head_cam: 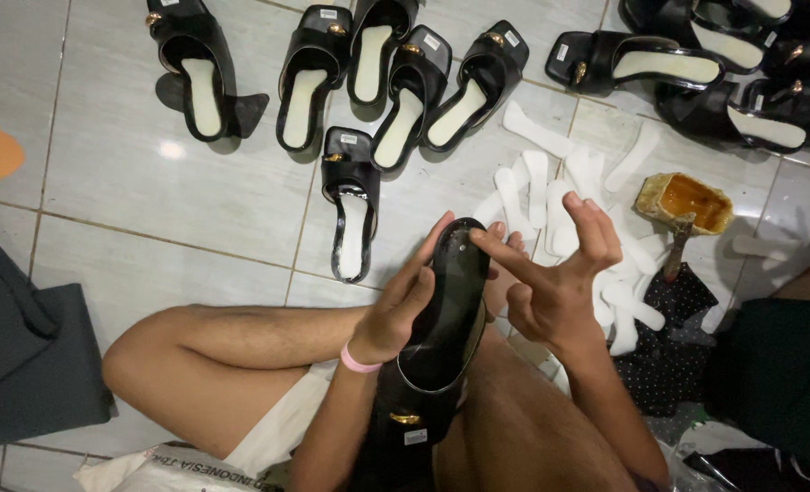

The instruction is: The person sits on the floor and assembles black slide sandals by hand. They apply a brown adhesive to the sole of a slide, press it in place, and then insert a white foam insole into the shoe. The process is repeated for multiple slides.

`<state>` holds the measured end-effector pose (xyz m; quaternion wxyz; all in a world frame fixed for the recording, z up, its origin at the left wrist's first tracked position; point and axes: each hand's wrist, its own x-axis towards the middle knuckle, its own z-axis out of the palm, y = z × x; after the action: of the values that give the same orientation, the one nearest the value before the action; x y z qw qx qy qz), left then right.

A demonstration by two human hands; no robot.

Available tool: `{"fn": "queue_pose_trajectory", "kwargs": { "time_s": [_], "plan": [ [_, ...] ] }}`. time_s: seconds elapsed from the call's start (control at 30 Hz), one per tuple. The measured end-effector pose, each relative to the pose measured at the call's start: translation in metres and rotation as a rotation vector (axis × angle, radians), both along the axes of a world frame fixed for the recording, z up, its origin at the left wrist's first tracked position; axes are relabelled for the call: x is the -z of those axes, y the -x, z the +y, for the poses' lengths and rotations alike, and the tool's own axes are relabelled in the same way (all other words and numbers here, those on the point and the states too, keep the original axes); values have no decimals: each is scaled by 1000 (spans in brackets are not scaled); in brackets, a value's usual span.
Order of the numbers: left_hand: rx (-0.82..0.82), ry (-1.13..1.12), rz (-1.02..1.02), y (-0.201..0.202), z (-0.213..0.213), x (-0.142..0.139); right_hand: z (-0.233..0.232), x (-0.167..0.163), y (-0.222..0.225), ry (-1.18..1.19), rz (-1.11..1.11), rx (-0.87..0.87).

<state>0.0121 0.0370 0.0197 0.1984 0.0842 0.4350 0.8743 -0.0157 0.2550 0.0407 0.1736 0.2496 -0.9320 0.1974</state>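
Two hands worked one glossy black slip-on sandal with gold buckle (pixel 437 337), propped upright between my bare knees over white tiled floor (pixel 132 173). Left hand (pixel 400 305), pink band at wrist, gripped sandal's edge. Right hand (pixel 551 273) held nothing, fingers spread, index fingertip pressed on bare black footbed near heel. Pile of white foam insole pieces (pixel 560 205) lay just beyond; yellow glue tub (pixel 687 202) beside it. Finished black sandals (pixel 396 91) lined floor ahead.
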Motion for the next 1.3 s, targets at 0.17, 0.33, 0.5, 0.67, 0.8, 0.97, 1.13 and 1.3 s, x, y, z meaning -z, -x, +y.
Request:
{"fn": "queue_pose_trajectory", "kwargs": {
  "time_s": [0.17, 0.33, 0.5, 0.67, 0.8, 0.97, 1.13, 1.3],
  "plan": [
    [32, -96, -56, -1, 1, 3, 5, 1, 0, 126, -26, -45],
    [-20, 78, 28, -1, 0, 5, -5, 5, 2, 107, -14, -51],
    [-35, 133, 6, 0, -2, 3, -13, 6, 3, 172, -74, -152],
    [-34, 163, 26, 0, -4, 0, -11, 3, 7, 184, -53, -186],
    [-19, 153, 37, 1, -4, -2, -15, 2, 9, 127, -21, -54],
    [-56, 234, 88, 1, -6, -1, -17, 1, 9, 127, -35, -153],
    [-26, 97, -9, 0, -6, 1, -15, 5, 13, 208, 42, -285],
    [-33, 122, 18, 0, -5, -1, -17, 4, 7, 118, 22, -134]
  ]
}}
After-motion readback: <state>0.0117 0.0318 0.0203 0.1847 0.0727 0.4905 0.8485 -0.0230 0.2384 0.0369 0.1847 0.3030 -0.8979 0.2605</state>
